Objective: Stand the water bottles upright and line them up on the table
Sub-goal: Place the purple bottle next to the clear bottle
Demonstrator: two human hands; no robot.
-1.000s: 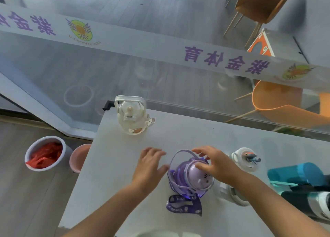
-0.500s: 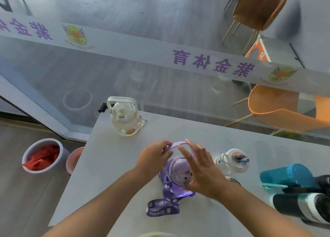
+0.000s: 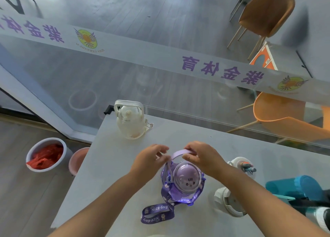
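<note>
Purple bottle (image 3: 184, 181): stands upright near the middle of the table (image 3: 116, 174), domed lid up, well apart from the others.
Handle (image 3: 180, 153): lilac loop raised over the far side of the lid.
Left hand (image 3: 151, 158): fingers (image 3: 161, 150) and thumb pinched together on the handle's left end.
Right hand (image 3: 200, 156): fingers curled over the handle's right end, clamped on it.
Strap (image 3: 157, 213): printed "Nice day", trailing loose from the bottle toward the near edge.
Cream bottle (image 3: 129, 122): upright at the far left corner.
White bottle (image 3: 228, 201): appears to lie on its side just right of the purple one, partly hidden under the right forearm.
Teal bottle (image 3: 294, 185): lies on its side at the right.
Step, likely: settling the handle or shifting the purple bottle into line.
Risk, tipping: a sideways pull on the high handle could topple the upright bottle.
Risk, snag: the slack strap could catch under the base or drag when the bottle moves.
Risk, knock: the right forearm hangs close above the white bottle and could set it rolling.
</note>
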